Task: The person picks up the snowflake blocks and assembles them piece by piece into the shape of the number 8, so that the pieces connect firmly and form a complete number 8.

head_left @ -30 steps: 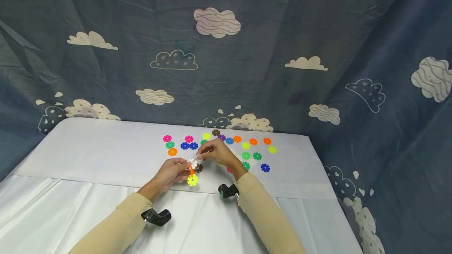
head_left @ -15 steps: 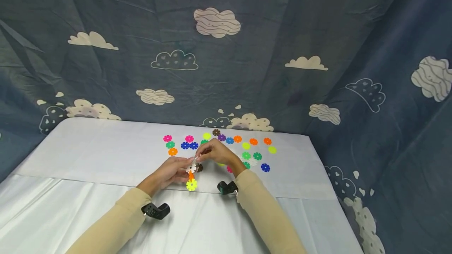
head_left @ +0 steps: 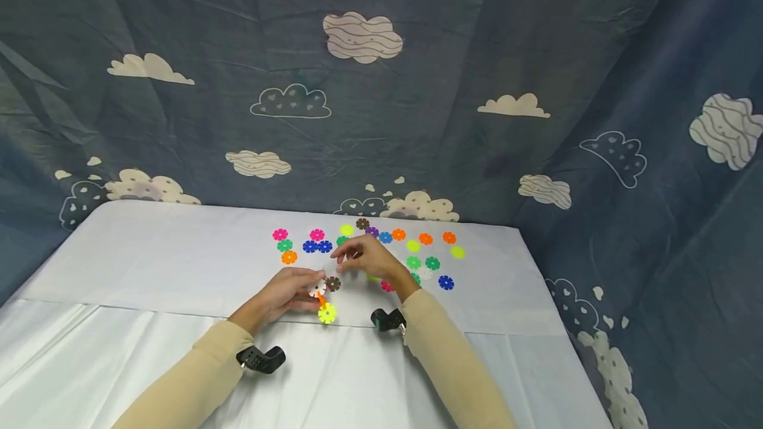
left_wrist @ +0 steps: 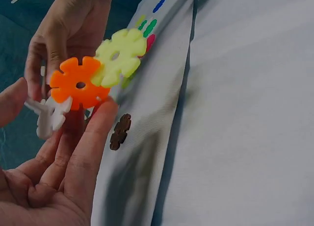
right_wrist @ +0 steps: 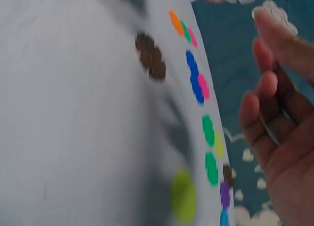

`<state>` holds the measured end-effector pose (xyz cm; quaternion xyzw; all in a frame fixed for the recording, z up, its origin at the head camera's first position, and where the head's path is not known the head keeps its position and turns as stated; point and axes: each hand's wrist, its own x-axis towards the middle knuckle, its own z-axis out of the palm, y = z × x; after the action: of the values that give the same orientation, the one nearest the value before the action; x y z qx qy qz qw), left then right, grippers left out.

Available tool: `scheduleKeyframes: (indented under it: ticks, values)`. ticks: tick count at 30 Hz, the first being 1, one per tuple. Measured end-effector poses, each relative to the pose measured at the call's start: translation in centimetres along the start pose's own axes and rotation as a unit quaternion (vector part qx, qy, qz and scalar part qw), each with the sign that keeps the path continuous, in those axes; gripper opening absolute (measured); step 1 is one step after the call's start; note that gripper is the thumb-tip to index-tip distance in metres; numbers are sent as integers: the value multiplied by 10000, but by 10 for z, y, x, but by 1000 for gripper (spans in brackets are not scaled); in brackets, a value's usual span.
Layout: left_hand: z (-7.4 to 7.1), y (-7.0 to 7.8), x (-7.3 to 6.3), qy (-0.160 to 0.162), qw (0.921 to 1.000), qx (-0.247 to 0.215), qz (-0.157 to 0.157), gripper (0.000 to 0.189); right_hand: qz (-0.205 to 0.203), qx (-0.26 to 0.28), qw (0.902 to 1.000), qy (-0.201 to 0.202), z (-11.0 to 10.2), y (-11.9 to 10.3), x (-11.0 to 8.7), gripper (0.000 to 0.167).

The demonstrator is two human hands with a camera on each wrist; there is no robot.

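My left hand (head_left: 292, 293) holds a short chain of slotted, flower-shaped plastic discs. In the left wrist view its thumb and fingers are at the white disc (left_wrist: 51, 115), which joins an orange disc (left_wrist: 80, 84); a yellow disc (left_wrist: 120, 57) is at the chain's far end. Another thin white piece shows edge-on by the white disc. My right hand (head_left: 363, 258) hovers just beyond the chain, fingers loosely bent, and the right wrist view shows nothing between its fingertips. Beneath the hands a brown disc (head_left: 333, 284) lies on the table.
Several coloured discs lie scattered across the back of the white-covered table (head_left: 179, 257). Two blue discs (head_left: 317, 246) lie side by side left of the right hand, and a lone blue disc (head_left: 446, 283) lies at the right. A dark cloud-print curtain (head_left: 387, 118) hangs behind.
My right fingers have parted from the chain and drawn slightly away to the right. My left hand has tilted the chain, so its yellow end swings a little right.
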<state>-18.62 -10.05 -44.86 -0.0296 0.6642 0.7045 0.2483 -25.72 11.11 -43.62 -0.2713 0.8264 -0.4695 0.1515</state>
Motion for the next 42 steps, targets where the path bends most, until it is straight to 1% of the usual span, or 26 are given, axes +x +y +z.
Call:
scheduleKeyframes:
  ticks: [3,6,9,12,15,17,21,23,25,27,29,31,33,36,39,42]
  values:
    - [-2,-3,-1,105,9992,-373,71,50,371,-432,9975,411,-8,8,-11,19]
    - [-4,-4,-2,184,9976,-652,174,49,804,-956,9895,723,-15,18,-24,16]
    - [-5,-5,-5,275,9963,-766,273,48,1263,-1329,9795,839,-21,27,-36,17]
    - [-6,-6,-6,400,9950,-858,314,49,1664,-1590,9697,818,-23,34,-47,22]
    - [-6,-8,-7,554,9937,-925,311,50,1840,-1781,9635,781,-22,39,-54,27]
    - [-6,-9,-7,640,9926,-980,318,50,1861,-1950,9599,770,-21,40,-55,26]
    - [-4,-11,-7,767,9904,-1104,331,50,1820,-2178,9559,759,-21,38,-57,21]
    - [-4,-11,-6,810,9891,-1181,336,49,1769,-2188,9566,755,-21,37,-58,22]
    - [-3,-12,-6,827,9881,-1253,342,48,1699,-2130,9592,749,-21,36,-58,23]
    - [-2,-12,-5,852,9869,-1321,358,46,1594,-1838,9667,790,-20,36,-57,21]
    - [-2,-13,-5,869,9863,-1351,388,46,1436,-1410,9758,861,-20,34,-53,18]
    - [0,-14,-5,916,9855,-1373,396,45,1257,-781,9848,909,-20,29,-46,15]
    - [1,-16,-5,956,9855,-1346,397,46,1099,-210,9898,882,-18,19,-37,18]
    - [3,-17,-5,1031,9847,-1342,405,46,941,382,9930,599,-14,1,-19,21]
    - [3,-17,-5,1027,9845,-1337,480,48,872,525,9945,240,-7,-18,1,25]
    - [4,-18,-6,1004,9843,-1338,554,48,826,399,9958,66,0,-31,20,27]
